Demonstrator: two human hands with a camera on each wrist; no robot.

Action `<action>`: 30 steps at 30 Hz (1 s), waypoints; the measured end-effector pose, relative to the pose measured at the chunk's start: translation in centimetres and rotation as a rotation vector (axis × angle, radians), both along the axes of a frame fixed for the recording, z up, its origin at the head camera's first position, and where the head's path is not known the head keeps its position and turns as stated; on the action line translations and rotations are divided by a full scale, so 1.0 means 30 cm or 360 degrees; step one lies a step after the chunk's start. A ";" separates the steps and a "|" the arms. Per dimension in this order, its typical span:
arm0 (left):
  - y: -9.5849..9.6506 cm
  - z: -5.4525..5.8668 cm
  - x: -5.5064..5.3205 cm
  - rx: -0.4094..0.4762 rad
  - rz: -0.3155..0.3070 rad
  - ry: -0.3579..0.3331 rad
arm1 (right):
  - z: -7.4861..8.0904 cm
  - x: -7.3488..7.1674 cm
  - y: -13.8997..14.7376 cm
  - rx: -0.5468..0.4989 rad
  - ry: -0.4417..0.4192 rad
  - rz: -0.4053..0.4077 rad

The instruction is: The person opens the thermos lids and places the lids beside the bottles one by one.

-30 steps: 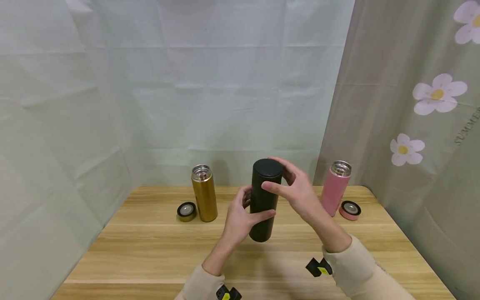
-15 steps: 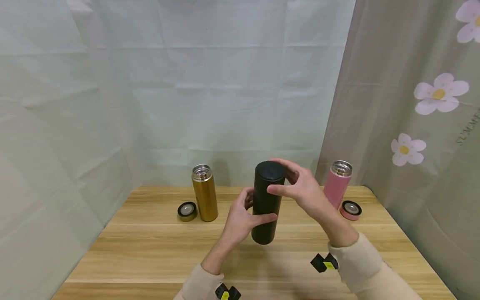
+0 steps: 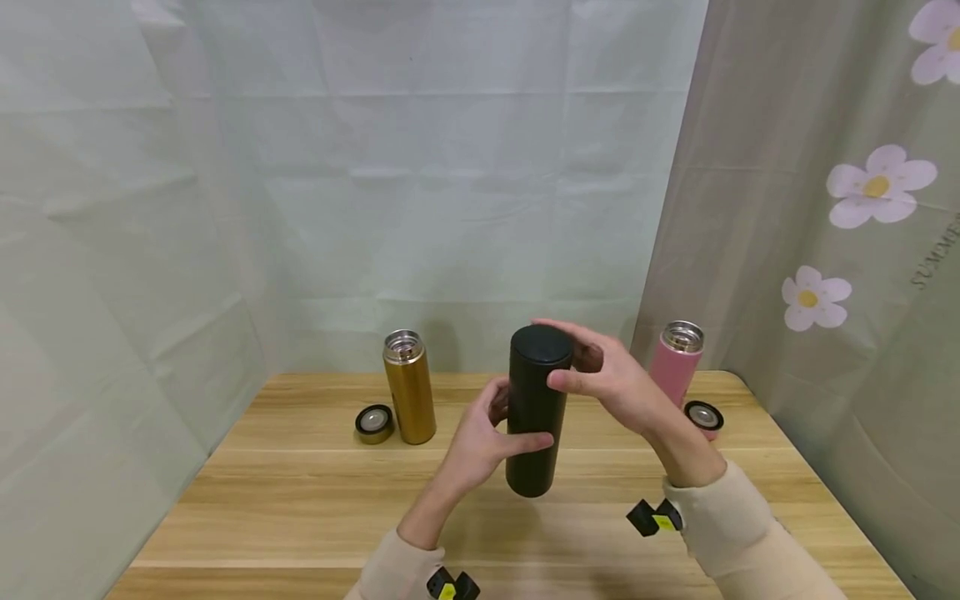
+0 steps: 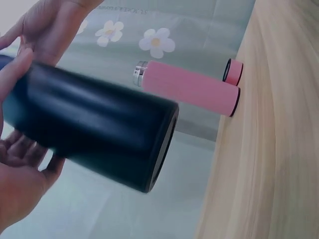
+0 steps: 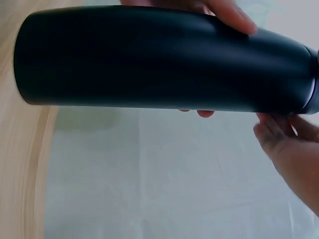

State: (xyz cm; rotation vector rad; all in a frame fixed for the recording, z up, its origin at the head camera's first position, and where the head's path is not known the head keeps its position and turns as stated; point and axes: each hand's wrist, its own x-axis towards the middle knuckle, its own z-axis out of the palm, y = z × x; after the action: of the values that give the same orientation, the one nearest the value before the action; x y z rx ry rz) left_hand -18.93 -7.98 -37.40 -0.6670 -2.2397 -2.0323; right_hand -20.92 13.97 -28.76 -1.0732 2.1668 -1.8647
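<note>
A black thermos flask (image 3: pixel 536 408) with its black lid (image 3: pixel 542 343) on is held nearly upright above the table. My left hand (image 3: pixel 480 437) grips the body around its middle, thumb across the near side. At the top, my right hand (image 3: pixel 611 375) holds the lid, thumb in front and fingers behind it. The left wrist view shows the flask's base (image 4: pixel 163 148) clear of the wooden surface. In the right wrist view the seam beneath the lid shows close to the right fingers (image 5: pixel 274 132).
A gold thermos (image 3: pixel 410 396) stands uncapped at the back left, its lid (image 3: pixel 373 423) beside it. At the back right is an uncapped pink thermos (image 3: pixel 677 367), with its lid (image 3: pixel 703 415) next to it. Pale curtains hang behind the wooden table (image 3: pixel 315 500).
The black thermos has come slightly lower and a little to the right, both hands still on it. My right forearm has shifted right and now covers more of the pink thermos.
</note>
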 end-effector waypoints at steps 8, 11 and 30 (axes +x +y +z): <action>0.011 -0.010 0.002 -0.0055 0.0260 -0.0032 | -0.020 0.029 -0.036 0.0020 0.0105 -0.0331; 0.013 -0.011 0.002 -0.0041 0.0270 -0.0020 | -0.019 0.033 -0.049 -0.0003 0.0076 -0.0358; 0.002 0.001 0.002 0.0018 -0.0010 0.0035 | 0.025 -0.013 0.028 0.0071 -0.0132 0.0114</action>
State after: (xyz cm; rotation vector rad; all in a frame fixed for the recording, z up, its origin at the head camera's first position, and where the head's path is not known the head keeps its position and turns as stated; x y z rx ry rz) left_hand -18.86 -7.91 -37.37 -0.6931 -2.2154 -2.0286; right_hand -21.32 14.80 -28.02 -1.0315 2.0857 -1.7887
